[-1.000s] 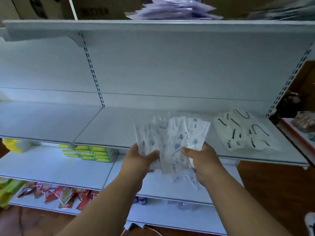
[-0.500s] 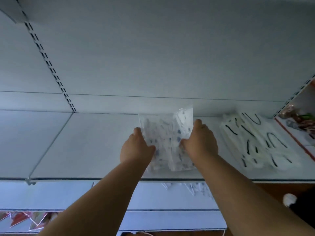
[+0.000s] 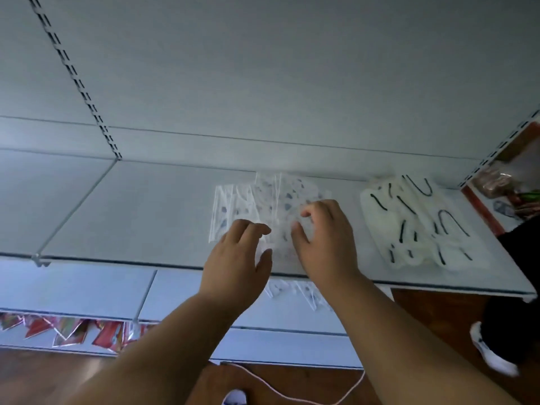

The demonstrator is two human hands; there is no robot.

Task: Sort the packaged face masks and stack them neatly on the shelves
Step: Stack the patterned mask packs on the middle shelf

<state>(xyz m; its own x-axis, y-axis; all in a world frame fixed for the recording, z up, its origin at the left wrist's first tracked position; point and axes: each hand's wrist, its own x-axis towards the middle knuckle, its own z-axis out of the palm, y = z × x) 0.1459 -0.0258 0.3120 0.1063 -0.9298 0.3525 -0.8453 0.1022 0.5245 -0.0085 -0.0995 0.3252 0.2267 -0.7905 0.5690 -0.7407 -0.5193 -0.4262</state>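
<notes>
A fanned bundle of clear packaged face masks with blue print (image 3: 251, 200) lies flat on the white shelf (image 3: 131, 214), near its front edge. My left hand (image 3: 236, 258) hovers over the bundle's near left part with its fingers spread, holding nothing. My right hand (image 3: 324, 238) rests over the bundle's right side with fingers curled loosely on top of the packs, not gripping them. Both hands hide the near part of the bundle.
A pile of white masks with black ear loops (image 3: 415, 226) lies on the same shelf to the right. More clear mask packs (image 3: 295, 290) sit on the shelf below; red packets (image 3: 73, 331) lie lower left. A person's dark leg and white shoe (image 3: 491, 355) stand at the right.
The bundle I held upright in both hands now lies flat and fanned on the shelf. Both hands have let go and opened above it.
</notes>
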